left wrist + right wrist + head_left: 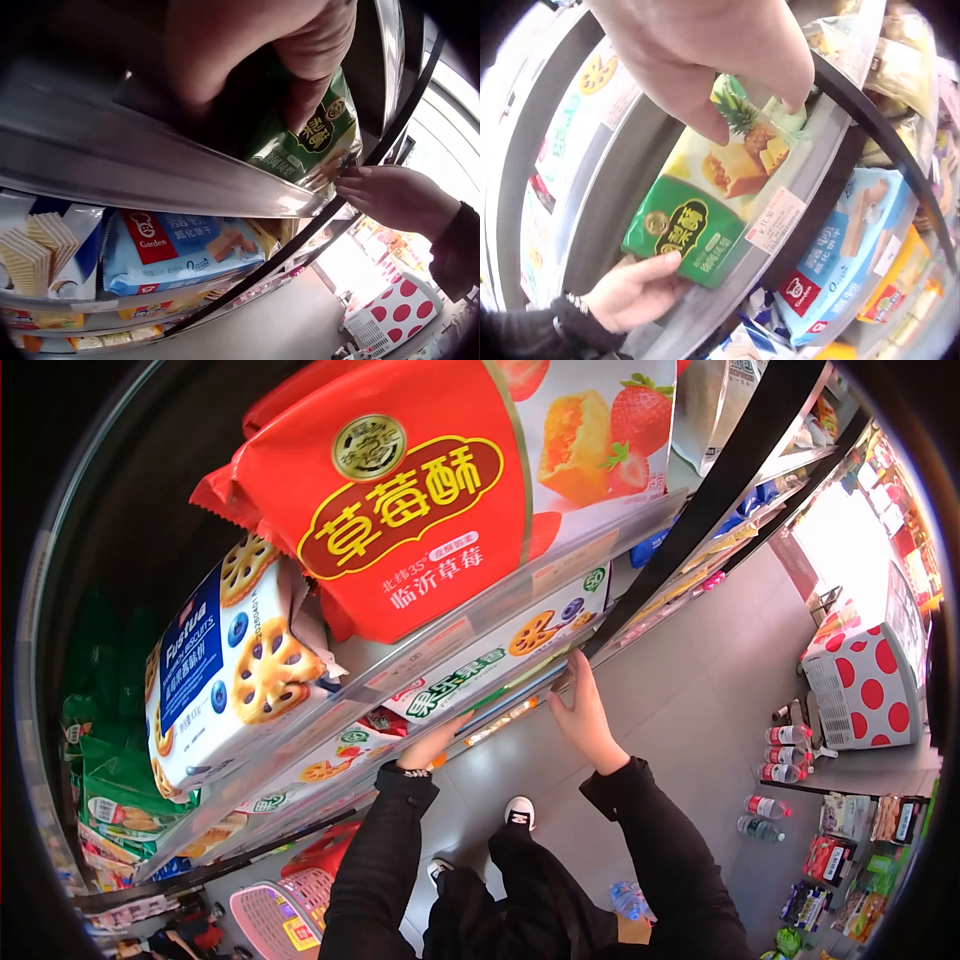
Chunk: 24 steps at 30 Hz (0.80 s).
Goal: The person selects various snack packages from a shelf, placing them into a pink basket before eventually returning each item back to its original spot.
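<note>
A green and pale yellow bag of pineapple pastries [705, 202] sits on a shelf behind its front lip, hidden from the head view by the shelf above. My left hand [641, 292] holds the green end, its thumb lying over the front; in the head view this hand [435, 743] is partly covered by the shelf. At the pineapple end, my right hand [712, 56] pinches the bag between thumb and fingers. From the left wrist, the bag [319, 142] appears under my left hand [262, 37], with my right hand [397, 196] at its far end.
Above sit a red strawberry pastry bag [400, 510] and a biscuit pack [235, 660]. A price label [776, 220] marks the shelf lip; a blue wafer pack [840, 255] lies below. A black shelf post [715, 490] stands near my right hand. A pink basket [265, 915] is at lower left.
</note>
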Motion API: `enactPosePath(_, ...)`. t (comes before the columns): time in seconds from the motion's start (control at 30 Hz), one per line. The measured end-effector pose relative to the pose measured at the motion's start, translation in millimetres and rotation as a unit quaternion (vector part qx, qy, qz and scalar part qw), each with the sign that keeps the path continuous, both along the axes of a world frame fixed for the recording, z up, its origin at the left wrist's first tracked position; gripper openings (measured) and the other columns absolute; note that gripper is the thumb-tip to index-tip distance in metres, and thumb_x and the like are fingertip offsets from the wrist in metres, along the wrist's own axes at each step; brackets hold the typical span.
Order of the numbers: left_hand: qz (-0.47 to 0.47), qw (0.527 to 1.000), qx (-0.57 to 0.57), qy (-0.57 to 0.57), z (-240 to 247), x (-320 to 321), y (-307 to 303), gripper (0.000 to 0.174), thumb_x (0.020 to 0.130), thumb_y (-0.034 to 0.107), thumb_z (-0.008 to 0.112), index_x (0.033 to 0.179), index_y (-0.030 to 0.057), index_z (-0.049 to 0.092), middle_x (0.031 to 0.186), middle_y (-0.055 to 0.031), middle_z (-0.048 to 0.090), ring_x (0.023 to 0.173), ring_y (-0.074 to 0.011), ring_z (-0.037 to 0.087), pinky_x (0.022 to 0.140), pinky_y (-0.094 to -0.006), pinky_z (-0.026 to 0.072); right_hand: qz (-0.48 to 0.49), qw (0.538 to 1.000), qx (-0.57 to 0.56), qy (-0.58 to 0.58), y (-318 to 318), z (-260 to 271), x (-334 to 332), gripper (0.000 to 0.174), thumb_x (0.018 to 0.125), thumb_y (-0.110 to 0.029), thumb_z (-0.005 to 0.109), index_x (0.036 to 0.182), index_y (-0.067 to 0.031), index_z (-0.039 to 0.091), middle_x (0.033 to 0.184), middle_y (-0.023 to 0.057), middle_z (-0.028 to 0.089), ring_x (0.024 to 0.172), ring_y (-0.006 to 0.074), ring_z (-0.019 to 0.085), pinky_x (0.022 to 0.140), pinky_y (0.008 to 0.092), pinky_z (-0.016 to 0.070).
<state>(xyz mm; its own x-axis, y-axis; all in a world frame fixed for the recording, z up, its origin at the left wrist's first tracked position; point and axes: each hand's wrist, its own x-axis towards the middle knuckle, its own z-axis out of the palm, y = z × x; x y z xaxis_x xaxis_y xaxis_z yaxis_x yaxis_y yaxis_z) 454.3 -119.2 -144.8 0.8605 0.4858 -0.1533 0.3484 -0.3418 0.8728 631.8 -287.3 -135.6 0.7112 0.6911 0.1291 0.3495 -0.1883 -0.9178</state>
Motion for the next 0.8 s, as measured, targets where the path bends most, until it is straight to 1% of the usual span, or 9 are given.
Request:
enactPosePath(0.07,0.126,0.920,-0.365,-0.059,-17,-14,6,0.043,0.084,0.028,0.049,0.118,0.0025,0.041,0.120,-0.0070,0.045,0.107,-0.0161,0.042,0.089,-0.0264,0.0341,0.001,0.999,0.024,0.041,12,-5,3,0.062,0.072,-0.004,0.058,0.123,0.0043,0.023,0.124,0.0202,0.034,0.115,0.0282,0.035,0.092,0.0329,0.0320)
enactPosePath(0.1,0.031,0.988,-0.151,0.005,9,-12,2,0.045,0.084,0.029,0.050,0.118,0.0009,0.041,0.120,-0.0068,0.045,0.108,-0.0149,0.041,0.090,-0.0253,0.0320,0.001,0.995,0.048,0.082,18,-6,6,0.061,0.073,-0.005,0.059,0.122,0.0037,0.026,0.123,0.0171,0.037,0.113,0.0230,0.038,0.089,0.0299,0.0349)
enactPosePath(0.2,0.055,0.983,-0.176,0.017,18,-18,0,0.047,0.083,0.032,0.050,0.118,0.0012,0.041,0.120,-0.0065,0.044,0.107,-0.0152,0.041,0.091,-0.0250,0.0312,0.079,0.993,-0.052,0.074,28,5,13,0.046,0.072,-0.006,0.062,0.111,0.0043,0.041,0.106,0.0126,0.051,0.098,0.0170,0.049,0.078,0.0268,0.0400)
enactPosePath(0.3,0.074,0.981,-0.180,0.021,21,-23,-2,0.049,0.082,0.034,0.051,0.118,0.0024,0.042,0.120,-0.0064,0.044,0.108,-0.0164,0.041,0.091,-0.0258,0.0303,0.055,0.993,0.023,0.102,34,6,7,0.029,0.073,-0.006,0.062,0.098,0.0038,0.049,0.086,0.0062,0.056,0.083,0.0117,0.052,0.069,0.0256,0.0412)
enactPosePath(0.37,0.076,0.978,-0.196,0.013,20,-29,-1,0.051,0.081,0.037,0.051,0.118,0.0025,0.041,0.122,-0.0070,0.043,0.109,-0.0166,0.039,0.093,-0.0266,0.0285,0.049,0.992,0.032,0.115,32,8,3,0.029,0.072,-0.009,0.063,0.096,0.0033,0.051,0.087,0.0094,0.057,0.083,0.0158,0.053,0.071,0.0267,0.0408)
enactPosePath(0.4,0.093,0.959,-0.264,-0.038,24,-32,-4,0.048,0.079,0.033,0.056,0.114,0.0022,0.045,0.114,-0.0065,0.049,0.102,-0.0156,0.046,0.087,-0.0266,0.0344,0.043,0.990,0.041,0.129,29,10,1,0.029,0.072,-0.012,0.064,0.093,0.0027,0.052,0.088,0.0127,0.057,0.083,0.0199,0.054,0.074,0.0278,0.0404)
enactPosePath(0.47,0.104,0.974,-0.197,0.049,37,-42,-6,0.041,0.076,0.027,0.062,0.107,0.0028,0.051,0.101,-0.0057,0.056,0.088,-0.0124,0.052,0.079,-0.0256,0.0407,0.038,0.991,0.055,0.118,26,14,-7,0.030,0.071,-0.014,0.065,0.092,0.0031,0.052,0.081,0.0109,0.055,0.077,0.0197,0.053,0.071,0.0272,0.0405)
enactPosePath(0.57,0.144,0.967,-0.209,0.014,45,-53,-15,0.035,0.071,0.018,0.067,0.100,0.0024,0.055,0.091,-0.0036,0.059,0.079,-0.0094,0.054,0.072,-0.0239,0.0434,0.027,0.994,0.069,0.076,19,12,-18,0.029,0.072,-0.013,0.065,0.092,0.0028,0.052,0.079,0.0086,0.054,0.075,0.0166,0.052,0.069,0.0262,0.0404)
enactPosePath(0.8,0.107,0.936,-0.326,-0.084,44,-115,-61,0.041,0.071,0.015,0.068,0.105,0.0018,0.051,0.095,-0.0027,0.057,0.085,-0.0099,0.052,0.077,-0.0251,0.0416,0.065,0.969,0.017,0.239,-51,1,-94,0.032,0.076,-0.012,0.062,0.101,0.0025,0.047,0.089,0.0046,0.056,0.083,0.0090,0.051,0.072,0.0233,0.0418)
